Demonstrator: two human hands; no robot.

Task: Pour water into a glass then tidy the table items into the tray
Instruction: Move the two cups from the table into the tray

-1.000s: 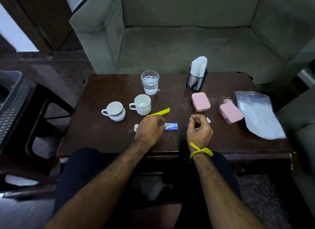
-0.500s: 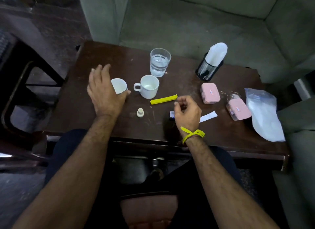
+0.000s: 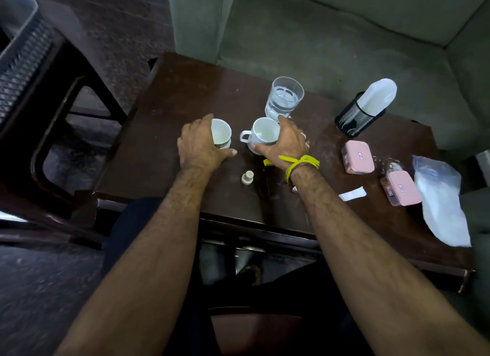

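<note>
Dim indoor light; the dark tabletop swallows detail, the edges bow with wide-angle distortion, and the floor smears with blur.

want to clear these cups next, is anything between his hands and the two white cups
Nothing visible. The left hand already wraps the left white cup, and the right hand wraps the handled white cup.

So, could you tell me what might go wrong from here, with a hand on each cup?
1. The right hand grips its cup right beside the full glass; lifting could knock it and spill water.
2. The left hand wraps the other cup from the side, not by a handle, so it might slip.
3. The small cap between the forearms could get swept off.
</note>
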